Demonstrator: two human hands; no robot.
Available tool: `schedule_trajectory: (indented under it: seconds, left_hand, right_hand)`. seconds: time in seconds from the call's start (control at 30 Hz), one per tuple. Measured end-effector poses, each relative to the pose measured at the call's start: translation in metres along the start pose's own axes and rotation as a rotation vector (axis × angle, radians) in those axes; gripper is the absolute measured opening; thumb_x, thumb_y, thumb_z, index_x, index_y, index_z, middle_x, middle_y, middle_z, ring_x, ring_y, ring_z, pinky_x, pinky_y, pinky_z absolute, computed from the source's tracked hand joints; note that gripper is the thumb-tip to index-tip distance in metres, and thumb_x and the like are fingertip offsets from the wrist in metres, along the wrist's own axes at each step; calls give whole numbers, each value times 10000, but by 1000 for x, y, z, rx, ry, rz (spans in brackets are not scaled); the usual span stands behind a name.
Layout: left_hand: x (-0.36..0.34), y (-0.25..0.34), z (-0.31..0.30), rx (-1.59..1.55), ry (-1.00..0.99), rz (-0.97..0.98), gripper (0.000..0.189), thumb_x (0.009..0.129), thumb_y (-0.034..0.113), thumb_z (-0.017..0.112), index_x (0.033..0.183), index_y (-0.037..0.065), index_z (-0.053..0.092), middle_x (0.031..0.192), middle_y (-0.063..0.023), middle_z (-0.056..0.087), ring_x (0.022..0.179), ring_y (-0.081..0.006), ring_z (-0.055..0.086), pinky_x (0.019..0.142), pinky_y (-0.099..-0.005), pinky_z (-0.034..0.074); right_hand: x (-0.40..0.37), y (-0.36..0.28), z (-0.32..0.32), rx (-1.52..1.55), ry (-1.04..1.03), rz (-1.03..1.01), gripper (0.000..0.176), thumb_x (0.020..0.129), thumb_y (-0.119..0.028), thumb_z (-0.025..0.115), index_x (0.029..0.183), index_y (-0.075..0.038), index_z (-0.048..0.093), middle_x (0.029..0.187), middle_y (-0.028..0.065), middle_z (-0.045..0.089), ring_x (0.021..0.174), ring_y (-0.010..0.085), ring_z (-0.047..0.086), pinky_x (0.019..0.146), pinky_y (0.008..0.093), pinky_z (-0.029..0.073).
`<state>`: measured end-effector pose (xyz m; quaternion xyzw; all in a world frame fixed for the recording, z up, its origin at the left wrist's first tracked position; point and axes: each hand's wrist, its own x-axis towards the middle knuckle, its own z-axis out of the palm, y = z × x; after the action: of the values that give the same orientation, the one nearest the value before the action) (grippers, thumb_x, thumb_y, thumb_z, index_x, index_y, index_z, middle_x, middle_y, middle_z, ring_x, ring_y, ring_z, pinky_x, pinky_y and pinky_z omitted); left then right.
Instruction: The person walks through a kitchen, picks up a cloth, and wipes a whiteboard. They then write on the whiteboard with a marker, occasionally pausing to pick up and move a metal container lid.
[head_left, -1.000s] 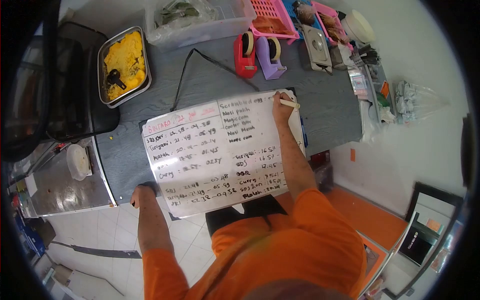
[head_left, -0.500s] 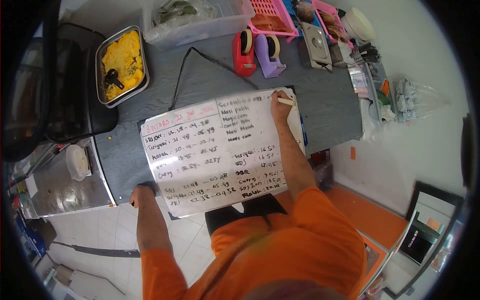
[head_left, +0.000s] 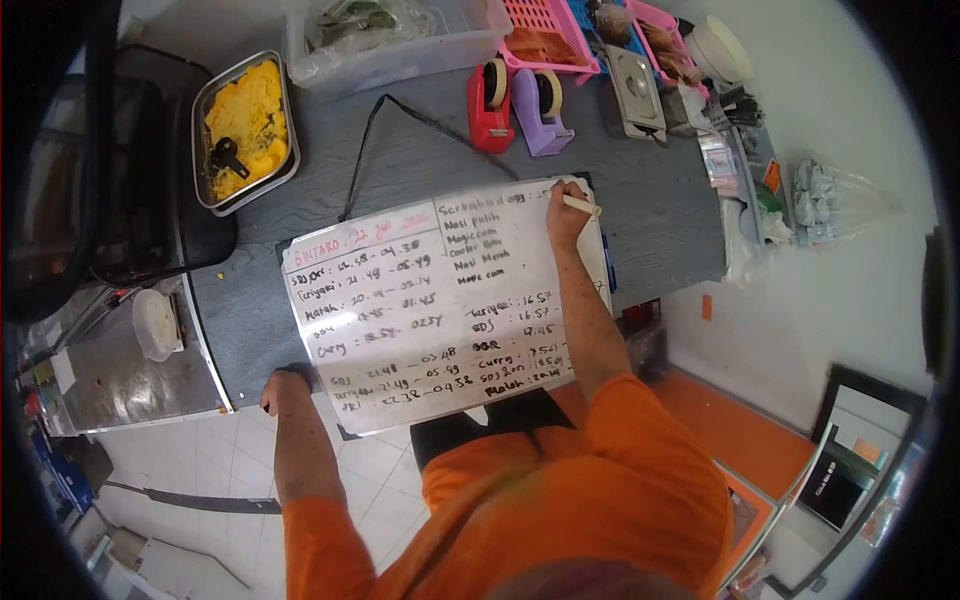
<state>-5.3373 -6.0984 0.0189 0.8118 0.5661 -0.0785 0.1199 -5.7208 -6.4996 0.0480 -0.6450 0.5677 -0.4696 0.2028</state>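
Observation:
A whiteboard (head_left: 400,330) with handwritten lists in black and a red heading lies on the grey counter, its near edge reaching past the counter's front. My right hand (head_left: 566,222) rests near the board's upper right corner, closed around a pale marker (head_left: 583,205). The marker's tip is hidden by my fingers, beside the top line of the right-hand column. At the counter's front edge, left of the board, my left hand (head_left: 286,392) is closed. A small dark bit shows at its fingers, too small to name.
Left on the counter (head_left: 240,320) stands a metal tray (head_left: 290,165) of yellow food with a black scoop. A black cord (head_left: 362,150) loops above the board. Red (head_left: 488,125) and purple tape dispensers (head_left: 542,130), a clear plastic bin (head_left: 440,55) and pink baskets (head_left: 575,65) line the back.
My right hand has shifted slightly to the right with the marker, and more black writing shows after the top line. My left hand has stayed in place.

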Motion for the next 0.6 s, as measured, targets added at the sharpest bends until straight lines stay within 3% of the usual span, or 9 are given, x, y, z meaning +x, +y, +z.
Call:
schedule_trajectory:
  seconds: [0.27,0.37,0.47,0.53,0.6]
  left_hand:
    - [5,0,5,11,-42,31,386,949,393,408,1010,78,623,1000,-145,650,935,-351,618,809,-464,502]
    - [7,2,8,8,-59,44,385,950,392,408,1010,78,623,998,-145,650,933,-350,618,808,-465,502]
    - [10,2,10,13,-70,52,385,950,391,408,1010,77,622,997,-146,650,931,-350,619,807,-465,502]
    - [11,1,11,11,-86,60,384,950,390,407,1010,77,621,996,-147,650,929,-350,619,806,-465,502]
    - [16,0,13,8,-98,62,384,950,389,407,1010,76,621,995,-147,650,928,-350,620,806,-465,502]
  right_hand:
    - [-2,2,-1,-14,-33,-42,271,817,-82,581,579,-9,472,488,82,485,451,146,446,465,335,360]
    - [-3,8,1,102,100,11,238,808,-58,563,595,-6,470,515,50,487,494,112,445,483,310,363]
    - [-2,-4,-2,-69,60,-101,253,806,-70,563,582,-3,465,512,75,494,475,144,460,478,329,369]
    - [-1,5,-4,232,140,104,243,807,-83,542,593,2,465,536,65,498,519,137,469,513,324,382]
    - [3,12,-5,226,101,140,218,813,-90,535,624,11,493,574,71,541,555,136,501,545,314,409]
